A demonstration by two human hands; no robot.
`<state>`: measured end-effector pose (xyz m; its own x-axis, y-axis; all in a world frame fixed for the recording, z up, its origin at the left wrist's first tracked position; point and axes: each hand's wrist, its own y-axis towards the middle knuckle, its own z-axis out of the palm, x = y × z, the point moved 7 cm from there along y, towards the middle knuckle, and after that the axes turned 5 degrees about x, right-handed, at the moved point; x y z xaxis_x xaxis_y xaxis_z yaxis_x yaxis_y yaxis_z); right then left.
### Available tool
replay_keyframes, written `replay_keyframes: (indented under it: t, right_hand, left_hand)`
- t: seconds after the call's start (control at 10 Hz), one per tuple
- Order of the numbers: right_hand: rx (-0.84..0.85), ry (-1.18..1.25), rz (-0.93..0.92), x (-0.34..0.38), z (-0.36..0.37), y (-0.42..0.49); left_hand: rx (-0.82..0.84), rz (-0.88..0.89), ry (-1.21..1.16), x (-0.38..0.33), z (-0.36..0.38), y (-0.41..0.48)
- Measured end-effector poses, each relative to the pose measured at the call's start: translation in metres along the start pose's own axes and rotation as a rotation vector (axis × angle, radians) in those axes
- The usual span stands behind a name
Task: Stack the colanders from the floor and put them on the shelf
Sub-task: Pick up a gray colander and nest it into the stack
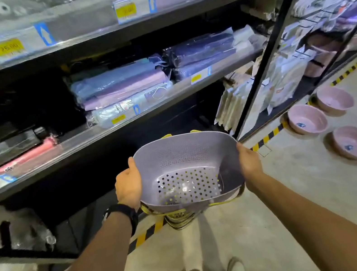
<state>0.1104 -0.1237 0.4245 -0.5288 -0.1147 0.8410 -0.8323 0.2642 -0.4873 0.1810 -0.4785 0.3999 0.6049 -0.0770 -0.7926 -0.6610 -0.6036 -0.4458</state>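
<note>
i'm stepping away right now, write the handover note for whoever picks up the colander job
The left hand grips the left rim of the purple colander; the right hand grips the right rim.
The purple colander tops a nested stack with yellow colanders under it, held in the air before the shelf.
Done: a stack is made and lifted. Left: set it on the shelf. On the floor at right lie pink bowls; whether they are colanders is unclear.
</note>
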Motion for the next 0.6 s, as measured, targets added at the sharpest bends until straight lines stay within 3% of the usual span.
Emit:
replay_keyframes:
  t: [0.4,0.6]
  right_hand:
    - [0.327,0.020,0.024,0.026,0.020,0.117]
    - [0.323,-0.225,-0.001,0.027,0.028,0.157]
  left_hand:
    - [-0.232,-0.130,-0.049,-0.010,0.058,-0.018]
    - [-0.325,-0.171,-0.076,-0.004,0.082,-0.020]
